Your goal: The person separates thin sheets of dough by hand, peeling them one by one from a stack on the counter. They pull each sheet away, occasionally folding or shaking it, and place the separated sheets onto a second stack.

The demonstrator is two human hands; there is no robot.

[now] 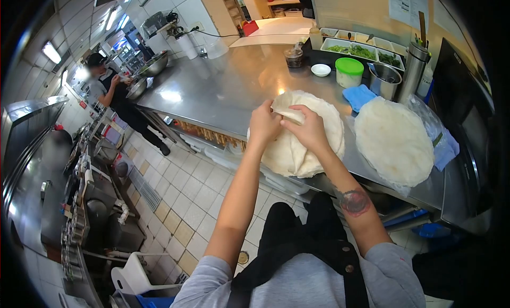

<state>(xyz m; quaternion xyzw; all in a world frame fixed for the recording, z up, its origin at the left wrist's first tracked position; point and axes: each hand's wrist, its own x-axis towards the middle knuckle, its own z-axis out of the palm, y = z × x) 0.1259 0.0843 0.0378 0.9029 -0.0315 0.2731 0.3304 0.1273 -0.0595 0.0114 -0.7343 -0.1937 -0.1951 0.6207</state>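
A folded flatbread (297, 148) is pinched at its top edge by the left hand (264, 123) and the right hand (308, 130) on the steel table (223, 90). A flatbread stack (393, 140) lies just beside it.

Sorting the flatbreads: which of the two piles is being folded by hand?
The nearer flatbread pile, under both hands, has a folded-over top sheet; the pile on plastic lies flat, untouched.
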